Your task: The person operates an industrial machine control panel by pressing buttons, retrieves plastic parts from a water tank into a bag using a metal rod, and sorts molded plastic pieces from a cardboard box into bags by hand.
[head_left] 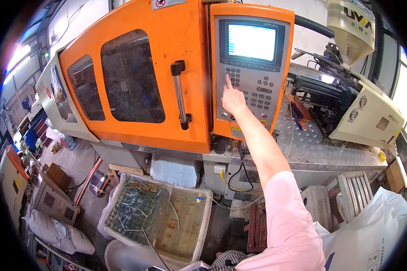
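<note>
My right hand [234,99] reaches up to the control panel [252,34] of an orange moulding machine. Its index finger is stretched out with the tip on or just in front of the number keys [233,77]; whether a key is pressed in, I cannot tell. The other fingers are bent, and nothing is held. Above the keys, the screen [251,41] is lit, its text too bright to read. More keys [261,97] and a red button [263,123] sit right of the hand. My left hand is out of view.
Left of the panel is the orange door [167,36] with dark windows and a metal handle [179,92]. A hopper [352,31] stands at upper right. Below are a white tub [208,221] with water and netting, a red-brown stool [256,230] and a white sack [362,235].
</note>
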Available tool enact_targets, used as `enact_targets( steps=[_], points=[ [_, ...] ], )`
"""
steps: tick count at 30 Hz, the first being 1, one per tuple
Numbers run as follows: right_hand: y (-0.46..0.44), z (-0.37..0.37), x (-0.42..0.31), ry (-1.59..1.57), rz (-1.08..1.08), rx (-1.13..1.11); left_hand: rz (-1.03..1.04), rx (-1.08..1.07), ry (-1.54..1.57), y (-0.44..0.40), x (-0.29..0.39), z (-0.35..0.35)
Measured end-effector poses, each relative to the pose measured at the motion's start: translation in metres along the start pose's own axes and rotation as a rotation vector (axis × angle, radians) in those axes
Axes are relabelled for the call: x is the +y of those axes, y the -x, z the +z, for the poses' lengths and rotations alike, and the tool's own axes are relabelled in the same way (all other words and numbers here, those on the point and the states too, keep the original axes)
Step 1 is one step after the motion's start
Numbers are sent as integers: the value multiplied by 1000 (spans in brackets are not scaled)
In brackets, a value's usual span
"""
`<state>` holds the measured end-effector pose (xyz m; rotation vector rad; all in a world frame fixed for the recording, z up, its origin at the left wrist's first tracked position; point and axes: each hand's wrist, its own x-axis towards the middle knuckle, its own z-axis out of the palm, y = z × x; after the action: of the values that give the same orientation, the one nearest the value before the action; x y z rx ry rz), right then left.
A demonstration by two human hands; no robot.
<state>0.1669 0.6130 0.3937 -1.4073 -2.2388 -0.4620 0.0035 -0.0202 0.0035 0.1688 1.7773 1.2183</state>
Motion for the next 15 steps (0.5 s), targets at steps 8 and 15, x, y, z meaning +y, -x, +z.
enact_targets(
  steps=[8,15],
  points=[
    [0,-1,1,15,1,-10,-20,-4,47,-1,2,-1],
    [-2,1,2,122,4,-41,-11,16,-19,4,9,3]
  ],
)
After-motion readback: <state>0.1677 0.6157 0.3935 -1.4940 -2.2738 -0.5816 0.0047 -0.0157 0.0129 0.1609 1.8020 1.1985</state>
